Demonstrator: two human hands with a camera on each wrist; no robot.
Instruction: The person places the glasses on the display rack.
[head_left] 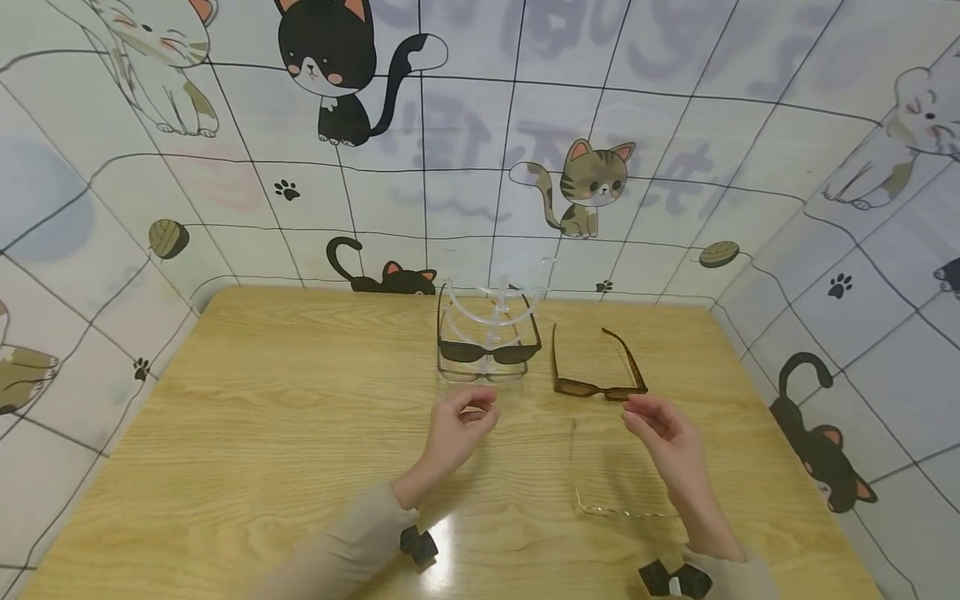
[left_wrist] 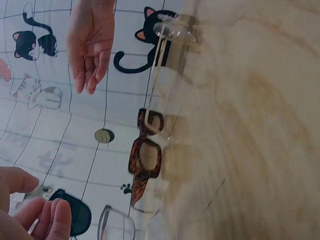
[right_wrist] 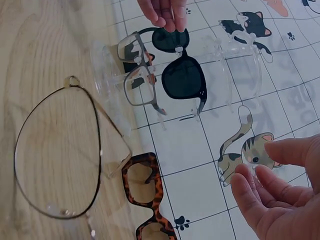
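Note:
My left hand (head_left: pixel 457 425) hovers with bent, relaxed fingers in front of a clear display stand (head_left: pixel 501 312), nothing between thumb and fingers. On the stand sit black sunglasses (right_wrist: pixel 183 77), and below them a pair of grey-framed glasses (right_wrist: pixel 141 82). Over to the right, my right hand (head_left: pixel 671 442) is raised, its thumb and fingers parted around empty air in its wrist view. Its fingertips overlap the near corner of tortoiseshell sunglasses (head_left: pixel 597 392), which stand on the table with temples spread. Thin gold-framed glasses (right_wrist: pixel 100 150) lie nearer me, partly behind the right forearm.
The wood-grain table (head_left: pixel 300 400) carries all the eyewear. A cat-patterned tiled backdrop (head_left: pixel 480 200) rises behind it and along both sides. Black straps (head_left: pixel 418 546) show at both wrists.

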